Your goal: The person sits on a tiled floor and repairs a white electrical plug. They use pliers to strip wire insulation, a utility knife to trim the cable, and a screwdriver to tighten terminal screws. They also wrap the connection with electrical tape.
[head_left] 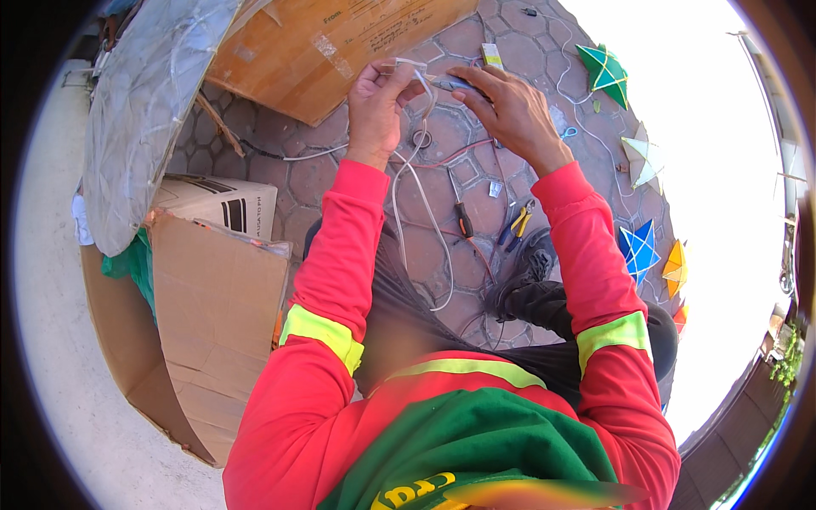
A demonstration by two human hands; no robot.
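Out in front of me, my left hand (pixel 374 110) is closed around a white electrical cord (pixel 451 263), pinching it between thumb and fingers. The cord loops down toward the paving between my arms. Just to its right, my right hand (pixel 514 115) grips a slim grey tool (pixel 452 82), close to the cord at the left fingertips. Its kind is hard to make out, since the fingers cover part of it. On the ground below lie a screwdriver (pixel 463 221) with a black and orange handle, yellow and blue pliers (pixel 520 223) and a roll of tape (pixel 422 138).
Cardboard boxes (pixel 221 314) stand at left, beside a large grey panel (pixel 153 110); another brown box (pixel 297 64) is ahead. Along the right lie star lanterns in green (pixel 604 75), white (pixel 643 159), blue (pixel 639 251) and yellow (pixel 675 269). Blue scissors (pixel 569 133) rest on the paving.
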